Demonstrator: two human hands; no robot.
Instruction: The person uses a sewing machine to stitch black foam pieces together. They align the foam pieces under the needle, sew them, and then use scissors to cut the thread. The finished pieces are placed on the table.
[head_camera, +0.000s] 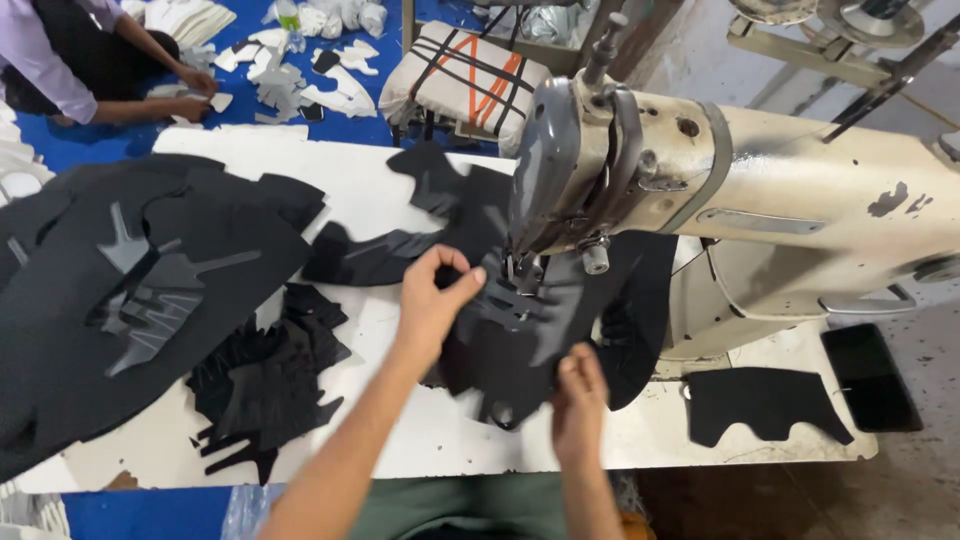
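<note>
Hands (500, 345) on black fabric piece (520, 345)

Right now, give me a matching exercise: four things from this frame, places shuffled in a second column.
Things:
1. left hand
2. right hand
3. loose black cut piece
4. heap of black offcuts

Places:
A. near table edge, right of the hands
B. pinching black fabric beside the machine's needle
C. on the near edge of the fabric under the machine
D. table, left of the left forearm

Pairs: 1-B, 2-C, 3-A, 4-D
</note>
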